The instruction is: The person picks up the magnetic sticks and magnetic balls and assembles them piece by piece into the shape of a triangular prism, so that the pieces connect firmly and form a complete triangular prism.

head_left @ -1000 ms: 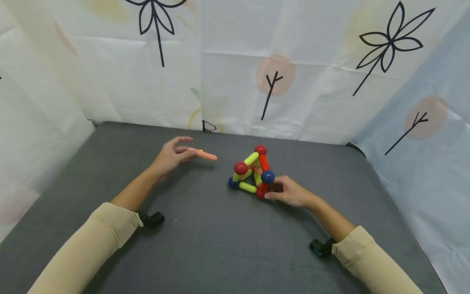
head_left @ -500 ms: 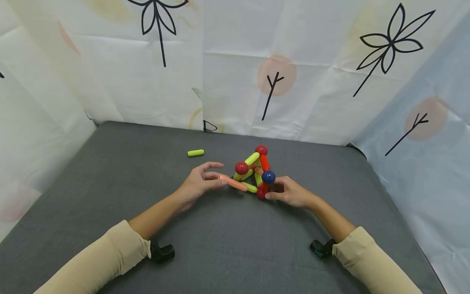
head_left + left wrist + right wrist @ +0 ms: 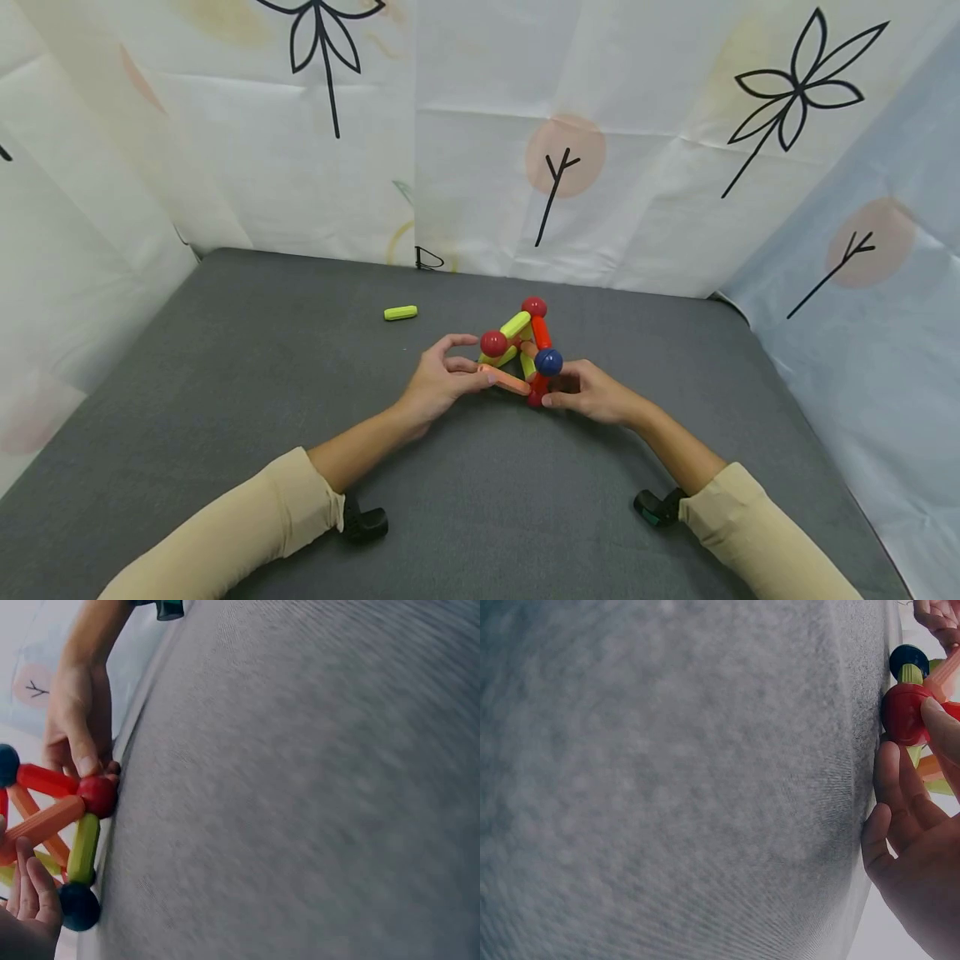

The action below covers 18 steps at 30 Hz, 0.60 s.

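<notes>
A frame of magnetic sticks and balls (image 3: 516,323) stands mid-table, with yellow-green, red and orange sticks between red and blue balls. My left hand (image 3: 437,387) pinches an orange magnetic stick (image 3: 510,382) at the frame's near left side. In the left wrist view that stick's far end meets the low red ball (image 3: 97,796), above a yellow-green stick (image 3: 83,847) leading to a dark blue ball (image 3: 79,906). My right hand (image 3: 596,392) holds the same low red ball from the right, thumb against it in the right wrist view. A blue ball (image 3: 548,362) sits higher on that corner.
One loose yellow-green stick (image 3: 401,312) lies on the grey table (image 3: 480,500) behind my left hand. A white printed cloth (image 3: 480,183) hangs beyond the back edge and along both sides. Each wrist wears a small black camera (image 3: 365,523).
My left hand has carried the orange stick rightward and nearer to the frame's low red ball. The yellow-green stick has come into view behind it. My right hand has stayed put.
</notes>
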### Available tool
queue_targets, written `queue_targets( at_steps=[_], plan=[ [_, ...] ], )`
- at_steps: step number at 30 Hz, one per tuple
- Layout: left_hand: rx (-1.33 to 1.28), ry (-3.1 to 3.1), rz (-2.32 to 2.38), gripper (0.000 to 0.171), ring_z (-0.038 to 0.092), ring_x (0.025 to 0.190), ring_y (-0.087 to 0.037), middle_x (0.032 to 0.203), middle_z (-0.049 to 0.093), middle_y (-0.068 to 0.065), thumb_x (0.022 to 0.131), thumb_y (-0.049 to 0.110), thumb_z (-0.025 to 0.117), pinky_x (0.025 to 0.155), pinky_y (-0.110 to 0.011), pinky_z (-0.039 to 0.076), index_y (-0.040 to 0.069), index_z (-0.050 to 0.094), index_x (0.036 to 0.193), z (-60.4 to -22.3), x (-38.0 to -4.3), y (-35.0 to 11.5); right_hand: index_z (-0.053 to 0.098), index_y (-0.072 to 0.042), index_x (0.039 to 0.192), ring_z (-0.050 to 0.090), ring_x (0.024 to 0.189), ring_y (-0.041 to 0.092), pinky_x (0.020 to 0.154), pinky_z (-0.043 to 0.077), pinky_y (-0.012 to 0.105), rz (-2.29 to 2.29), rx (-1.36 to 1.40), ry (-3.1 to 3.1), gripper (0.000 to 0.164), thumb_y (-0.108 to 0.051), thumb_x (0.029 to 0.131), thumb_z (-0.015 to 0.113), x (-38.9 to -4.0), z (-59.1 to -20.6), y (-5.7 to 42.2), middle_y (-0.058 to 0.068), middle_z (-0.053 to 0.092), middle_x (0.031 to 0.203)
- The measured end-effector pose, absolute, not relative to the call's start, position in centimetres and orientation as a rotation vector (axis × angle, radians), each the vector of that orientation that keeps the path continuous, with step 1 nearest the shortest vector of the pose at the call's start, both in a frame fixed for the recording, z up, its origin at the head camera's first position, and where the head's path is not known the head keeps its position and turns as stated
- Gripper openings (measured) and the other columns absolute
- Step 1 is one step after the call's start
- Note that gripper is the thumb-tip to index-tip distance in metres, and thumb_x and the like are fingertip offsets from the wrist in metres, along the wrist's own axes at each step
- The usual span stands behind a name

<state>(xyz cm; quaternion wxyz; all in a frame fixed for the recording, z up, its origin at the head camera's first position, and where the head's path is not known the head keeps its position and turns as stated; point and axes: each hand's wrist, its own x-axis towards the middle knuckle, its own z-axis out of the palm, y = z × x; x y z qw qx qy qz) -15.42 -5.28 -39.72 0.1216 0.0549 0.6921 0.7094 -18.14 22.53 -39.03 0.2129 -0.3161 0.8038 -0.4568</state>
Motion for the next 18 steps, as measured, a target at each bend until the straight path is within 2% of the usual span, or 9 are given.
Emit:
queue_targets(
  at_steps=[5,12,18],
  plan=[
    [0.167,2.047,2.111,0.061,0.069,0.083,-0.019,0.093,0.074,-0.01,0.083,0.016,0.082,0.078,-0.03,0.056,0.012,0.05,0.135,-39.6,-15.6,-4.4,0.066,0.002,0.116,0.06,0.092,0.028,0.081,0.051,0.03,-1.264,-0.883,2.233,0.024,-0.004,0.093,0.068,-18.1,-39.0,22.6,0.012,0.068,0.104],
    [0.144,2.24,2.118,0.073,0.072,0.073,-0.021,0.088,0.075,-0.011,0.079,0.018,0.085,0.07,-0.033,0.059,0.004,0.048,0.141,-39.1,-15.8,-3.2,0.066,0.002,0.117,0.06,0.092,0.029,0.082,0.052,0.031,-1.267,-0.884,2.242,0.025,-0.004,0.093,0.068,-18.0,-39.0,22.6,0.013,0.068,0.105],
    [0.176,2.267,2.109,0.072,0.071,0.078,-0.019,0.089,0.075,-0.01,0.081,0.008,0.083,0.071,-0.031,0.058,0.007,0.049,0.144,-39.0,-15.6,-3.2,0.066,0.001,0.117,0.06,0.092,0.029,0.081,0.052,0.031,-1.257,-0.873,2.25,0.025,-0.005,0.093,0.069,-18.1,-39.1,22.5,0.012,0.068,0.105]
  ],
)
